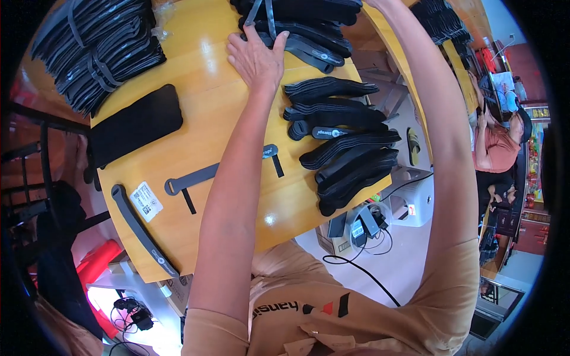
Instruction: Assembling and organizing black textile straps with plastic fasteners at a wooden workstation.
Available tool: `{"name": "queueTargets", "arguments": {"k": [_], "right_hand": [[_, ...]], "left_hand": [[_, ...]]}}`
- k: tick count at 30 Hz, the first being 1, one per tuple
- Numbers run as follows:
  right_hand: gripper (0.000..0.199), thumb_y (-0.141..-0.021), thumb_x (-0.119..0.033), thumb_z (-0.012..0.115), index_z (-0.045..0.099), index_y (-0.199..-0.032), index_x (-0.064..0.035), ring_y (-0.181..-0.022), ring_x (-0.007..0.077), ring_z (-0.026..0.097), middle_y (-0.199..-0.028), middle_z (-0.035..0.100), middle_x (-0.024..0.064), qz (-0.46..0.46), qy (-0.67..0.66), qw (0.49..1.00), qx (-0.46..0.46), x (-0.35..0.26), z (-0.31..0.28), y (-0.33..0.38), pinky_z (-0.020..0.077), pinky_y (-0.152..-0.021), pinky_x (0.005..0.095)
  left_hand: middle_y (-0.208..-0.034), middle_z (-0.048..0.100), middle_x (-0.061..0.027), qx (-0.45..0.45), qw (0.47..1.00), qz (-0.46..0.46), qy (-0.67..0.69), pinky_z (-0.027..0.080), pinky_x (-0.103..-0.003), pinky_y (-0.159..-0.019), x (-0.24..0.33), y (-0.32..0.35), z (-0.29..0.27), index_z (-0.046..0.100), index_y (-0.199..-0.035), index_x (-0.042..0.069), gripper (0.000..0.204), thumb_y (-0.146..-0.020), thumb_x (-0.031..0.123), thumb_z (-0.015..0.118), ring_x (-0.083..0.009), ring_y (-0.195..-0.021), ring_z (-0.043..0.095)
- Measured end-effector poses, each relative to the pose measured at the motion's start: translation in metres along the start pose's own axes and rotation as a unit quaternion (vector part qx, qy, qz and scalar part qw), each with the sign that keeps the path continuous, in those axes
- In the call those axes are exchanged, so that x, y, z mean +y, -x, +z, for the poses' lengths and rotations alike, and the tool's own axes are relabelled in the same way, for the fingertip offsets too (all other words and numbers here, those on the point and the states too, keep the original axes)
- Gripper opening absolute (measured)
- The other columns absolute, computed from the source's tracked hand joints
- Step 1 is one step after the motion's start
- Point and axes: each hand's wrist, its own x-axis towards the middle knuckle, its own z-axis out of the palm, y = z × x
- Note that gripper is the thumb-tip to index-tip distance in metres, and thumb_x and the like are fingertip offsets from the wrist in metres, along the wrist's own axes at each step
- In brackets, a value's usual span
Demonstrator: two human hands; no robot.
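Note:
My left hand [256,62] rests against the near side of a stack of black straps [323,53] at the top of the table, fingers and thumb spread apart. A thin grey band [270,21] loops over that stack, close to my index finger and thumb. My right arm reaches up past the right side of the stack. Only the base of my right hand [375,3] shows at the upper edge; its fingers are out of view. More bunches of black straps [350,148] lie fanned along the table's right edge.
Large banded black bundles [98,47] fill the table's far left. Nearer lie a black flat pad [139,124], single straps [142,231] and a white label [146,200]. Cables [368,261] and a white box [412,202] are at lower right. A person [499,145] sits farther right.

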Motion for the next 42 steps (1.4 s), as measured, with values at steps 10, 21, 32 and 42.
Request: {"name": "queueTargets", "arguments": {"k": [10,21,32,42], "right_hand": [[0.052,-0.061,-0.024,0.066,0.060,-0.106,0.0008,-0.096,0.0323,0.060,-0.100,0.062,0.0229,-0.086,0.171,0.980,0.050,0.045,0.034,-0.035,0.0471,-0.083,0.0377],[0.050,-0.061,-0.023,0.068,0.060,-0.104,0.0011,-0.090,0.0295,0.060,-0.094,0.063,0.0203,-0.082,0.137,0.986,-0.042,0.050,0.028,-0.043,0.0475,-0.080,0.0355],[0.029,-0.063,-0.015,0.067,0.064,-0.087,0.0007,-0.078,0.0217,0.060,-0.083,0.065,0.0115,-0.037,0.068,0.995,-0.065,0.023,0.018,-0.027,0.0469,-0.070,0.0330],[0.025,-0.062,-0.015,0.065,0.065,-0.082,-0.0007,-0.075,0.0169,0.058,-0.079,0.064,0.0075,0.007,0.088,0.988,-0.128,0.002,0.016,-0.046,0.0462,-0.065,0.0319]], "left_hand": [[-0.121,0.046,-0.0123,0.060,0.945,0.323,0.001,0.028,-0.048,-0.097,0.031,-0.020,-0.016,0.045,-0.124,0.005,0.061,-0.074,0.030,0.069,-0.0278,-0.120,0.038],[-0.123,0.044,-0.0094,0.013,0.906,0.405,-0.119,0.035,-0.038,-0.079,0.016,-0.046,0.027,0.042,-0.131,0.013,0.065,-0.081,0.051,0.056,-0.0211,-0.119,0.036],[-0.133,0.038,-0.0103,0.018,0.922,0.364,-0.129,0.035,-0.044,-0.086,0.015,-0.045,0.044,0.039,-0.134,0.012,0.073,-0.078,0.054,0.057,-0.0236,-0.124,0.033],[-0.141,0.033,-0.0121,0.082,0.921,0.380,-0.015,0.030,-0.052,-0.100,0.005,-0.051,0.042,0.031,-0.137,0.005,0.082,-0.076,0.049,0.062,-0.0277,-0.131,0.029]]}}
